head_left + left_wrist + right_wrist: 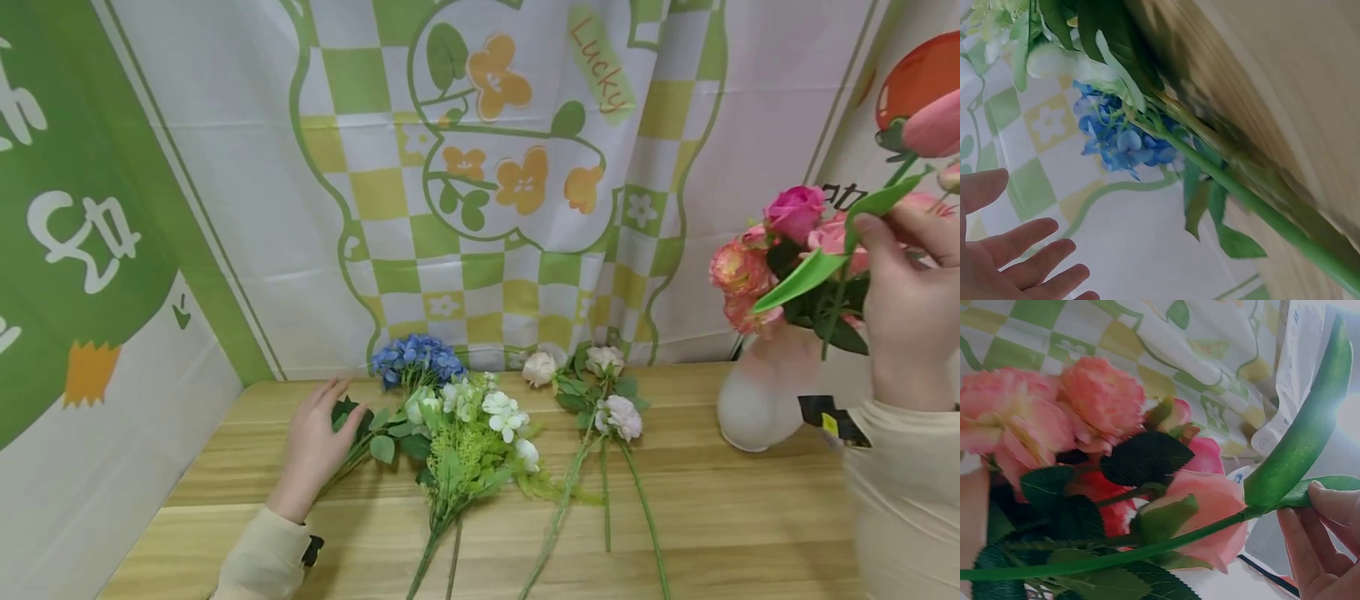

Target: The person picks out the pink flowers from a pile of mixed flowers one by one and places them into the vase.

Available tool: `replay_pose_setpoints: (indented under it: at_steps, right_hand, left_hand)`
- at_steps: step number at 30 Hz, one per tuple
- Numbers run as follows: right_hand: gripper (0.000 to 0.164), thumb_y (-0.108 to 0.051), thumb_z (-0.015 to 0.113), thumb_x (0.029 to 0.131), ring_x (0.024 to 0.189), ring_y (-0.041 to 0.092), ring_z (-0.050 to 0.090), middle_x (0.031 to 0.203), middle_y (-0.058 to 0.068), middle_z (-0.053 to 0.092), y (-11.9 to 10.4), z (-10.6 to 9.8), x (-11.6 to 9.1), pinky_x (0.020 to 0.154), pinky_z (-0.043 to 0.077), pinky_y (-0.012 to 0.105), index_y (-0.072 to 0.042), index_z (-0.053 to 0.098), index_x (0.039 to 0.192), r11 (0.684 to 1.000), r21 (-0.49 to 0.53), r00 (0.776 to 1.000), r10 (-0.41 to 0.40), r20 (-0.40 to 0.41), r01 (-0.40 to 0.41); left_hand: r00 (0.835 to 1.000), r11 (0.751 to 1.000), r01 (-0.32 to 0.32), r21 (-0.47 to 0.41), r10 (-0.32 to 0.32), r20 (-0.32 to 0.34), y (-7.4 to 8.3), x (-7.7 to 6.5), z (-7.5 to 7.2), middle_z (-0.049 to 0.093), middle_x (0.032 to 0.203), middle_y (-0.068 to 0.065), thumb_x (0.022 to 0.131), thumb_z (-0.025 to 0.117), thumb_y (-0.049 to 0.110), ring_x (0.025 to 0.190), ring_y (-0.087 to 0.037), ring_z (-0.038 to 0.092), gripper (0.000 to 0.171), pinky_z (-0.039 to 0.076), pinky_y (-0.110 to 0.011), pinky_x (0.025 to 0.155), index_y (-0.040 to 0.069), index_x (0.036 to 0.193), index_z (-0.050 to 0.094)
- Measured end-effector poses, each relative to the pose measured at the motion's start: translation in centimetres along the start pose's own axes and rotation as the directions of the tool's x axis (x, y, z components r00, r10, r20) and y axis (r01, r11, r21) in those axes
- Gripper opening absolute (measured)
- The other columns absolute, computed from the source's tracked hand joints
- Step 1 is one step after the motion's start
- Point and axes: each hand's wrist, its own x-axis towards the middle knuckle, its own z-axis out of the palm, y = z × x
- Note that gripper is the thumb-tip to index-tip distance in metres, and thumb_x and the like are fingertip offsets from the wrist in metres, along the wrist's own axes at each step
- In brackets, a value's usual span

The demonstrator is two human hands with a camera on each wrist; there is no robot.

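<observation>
My right hand pinches a green leaf of an artificial pink tulip between thumb and fingers, in front of a vase of flowers. In the right wrist view the tulip's stem runs across the pink roses; its bloom is out of that view. The vase is whitish and holds pink and magenta flowers. At the left, my left hand is beside leafy green stems, its fingers spread and holding nothing in the left wrist view. Behind it lies a blue hydrangea.
White flowers with light green foliage lie mid-table. Pale roses with long stems lie to their right on the wooden table. A checkered cloth hangs at the back, and a green printed panel stands left.
</observation>
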Motion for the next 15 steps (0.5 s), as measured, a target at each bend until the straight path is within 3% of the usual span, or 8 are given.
replay_pose_setpoints:
  at_steps: [3,7,15]
  right_hand:
    - [0.027,-0.037,0.062,0.088,0.092,-0.007,0.058,0.104,-0.023,0.064,-0.4,-0.4,0.4,0.085,0.045,0.007,-0.026,0.071,0.111,0.995,-0.099,1.0,0.002,-0.006,-0.003]
    - [0.028,-0.042,0.057,0.089,0.101,-0.005,0.058,0.112,-0.02,0.064,-1.2,-0.9,1.0,0.095,0.045,0.013,-0.035,0.068,0.114,0.986,-0.159,0.999,0.04,-0.011,-0.041]
    - [0.04,-0.047,0.053,0.089,0.109,-0.006,0.052,0.128,-0.017,0.058,-1.7,-1.7,2.5,0.101,0.037,0.011,-0.034,0.057,0.127,0.976,-0.11,0.982,0.186,-0.032,-0.189]
  left_hand:
    - [1.0,1.0,0.005,0.01,-0.005,-0.005,-0.5,-0.3,-0.2,0.041,0.141,-0.028,0.094,0.058,0.032,0.129,-0.048,0.036,0.056,0.03,-0.063,0.105,-0.006,0.133,0.048]
    - [1.0,1.0,0.008,0.024,-0.008,-0.011,-1.0,-0.6,-0.7,0.041,0.14,-0.029,0.094,0.059,0.029,0.127,-0.049,0.037,0.054,0.032,-0.064,0.102,-0.007,0.133,0.048]
    - [0.999,0.997,0.051,0.053,-0.051,0.0,-2.0,-0.9,-2.0,0.04,0.14,-0.031,0.095,0.056,0.029,0.127,-0.051,0.035,0.056,0.029,-0.065,0.102,-0.008,0.135,0.044]
